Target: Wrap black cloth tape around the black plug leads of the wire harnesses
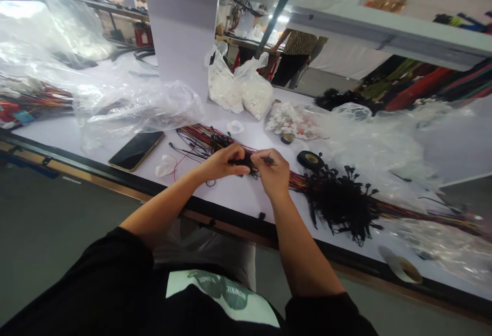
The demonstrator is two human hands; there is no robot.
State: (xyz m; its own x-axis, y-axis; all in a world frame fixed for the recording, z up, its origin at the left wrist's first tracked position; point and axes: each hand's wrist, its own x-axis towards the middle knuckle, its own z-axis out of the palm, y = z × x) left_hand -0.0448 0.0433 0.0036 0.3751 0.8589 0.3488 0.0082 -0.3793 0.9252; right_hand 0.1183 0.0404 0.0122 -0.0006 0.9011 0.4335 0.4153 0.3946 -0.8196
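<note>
A long bundle of red, yellow and black wires (198, 133) lies across the white table and passes under both hands. Bent around the dark middle of this bundle, my left hand (225, 164) has its thumb and curled fingers on black wires. My right hand (274, 172) pinches a thin black wire between thumb and fingertips, close beside the left. Fingers hide the exact ends being held. To the right, the bundle runs on into a thick tangle of black wires with small connectors (344, 200).
A phone (137, 150) lies at the left, near a crumpled white scrap (166, 165). Black tape (310, 160) sits right of my hands. Behind stand plastic bags of white parts (240, 90). A clear plastic bag (369, 136) and a tape roll (405, 268) are at the right.
</note>
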